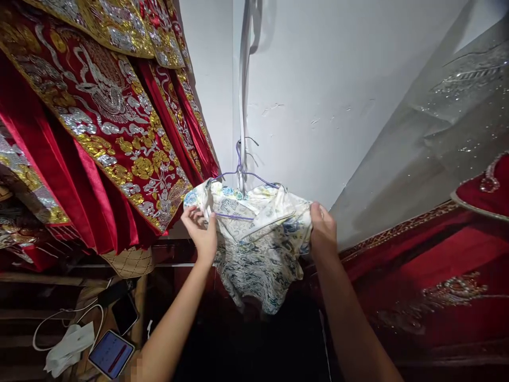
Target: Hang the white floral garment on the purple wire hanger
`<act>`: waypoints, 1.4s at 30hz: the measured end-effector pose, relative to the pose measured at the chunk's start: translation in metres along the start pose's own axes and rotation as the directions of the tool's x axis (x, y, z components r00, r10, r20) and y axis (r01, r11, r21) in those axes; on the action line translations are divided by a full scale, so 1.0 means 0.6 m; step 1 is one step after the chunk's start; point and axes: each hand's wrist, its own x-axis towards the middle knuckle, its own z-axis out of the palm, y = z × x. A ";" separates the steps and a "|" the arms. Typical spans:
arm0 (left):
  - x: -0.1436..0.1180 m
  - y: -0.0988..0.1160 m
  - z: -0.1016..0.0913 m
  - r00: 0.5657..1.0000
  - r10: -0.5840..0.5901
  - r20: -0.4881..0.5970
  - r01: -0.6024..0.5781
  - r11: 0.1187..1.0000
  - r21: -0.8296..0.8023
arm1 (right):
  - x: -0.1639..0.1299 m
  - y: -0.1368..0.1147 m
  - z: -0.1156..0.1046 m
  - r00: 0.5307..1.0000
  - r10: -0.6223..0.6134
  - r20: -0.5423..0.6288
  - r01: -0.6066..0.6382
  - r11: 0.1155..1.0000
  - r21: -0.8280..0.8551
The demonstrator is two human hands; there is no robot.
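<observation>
A cream satin garment point(258, 239) with a blue and green floral print hangs on a thin purple wire hanger point(240, 172) in front of the white wall. My left hand point(201, 231) pinches the garment's left shoulder edge, fingers curled on the cloth. At the right shoulder my right hand point(323, 228) grips the fabric, bunching it. Both arms reach up from below. The hanger's hook rises beside a pale strap or cord point(244, 79) running down the wall.
Red robes with gold and silver embroidery point(99, 116) hang at the upper left. A grey sequined garment point(437, 122) and red embroidered cloth point(437, 276) fill the right. At lower left are two phones point(111, 353), a white cable point(59, 318) and crumpled white paper point(69, 347).
</observation>
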 end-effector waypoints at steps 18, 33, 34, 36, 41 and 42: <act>-0.098 0.045 -0.068 0.712 -0.494 0.498 0.680 0.661 -0.316 | -0.168 0.211 0.104 0.795 0.390 0.464 -0.220 0.899 -0.378; -0.193 -0.043 -0.093 0.673 -0.419 0.610 0.451 0.886 0.111 | -0.249 0.195 0.076 0.785 0.366 0.500 -0.248 0.925 -0.288; -0.200 -0.040 -0.090 0.688 -0.410 0.599 0.421 0.898 0.131 | -0.245 0.190 0.076 0.758 0.385 0.527 -0.264 0.920 -0.291; -0.209 -0.034 -0.084 0.714 -0.396 0.577 0.372 0.913 0.166 | -0.232 0.177 0.077 0.713 0.437 0.548 -0.325 0.899 -0.293; -0.218 -0.038 -0.069 0.723 -0.315 0.614 0.248 0.949 0.195 | -0.139 0.100 0.104 0.770 0.441 0.462 -0.405 0.896 -0.181; -0.218 -0.041 -0.066 0.729 -0.297 0.617 0.221 0.955 0.199 | -0.113 0.078 0.115 0.805 0.398 0.441 -0.371 0.916 -0.150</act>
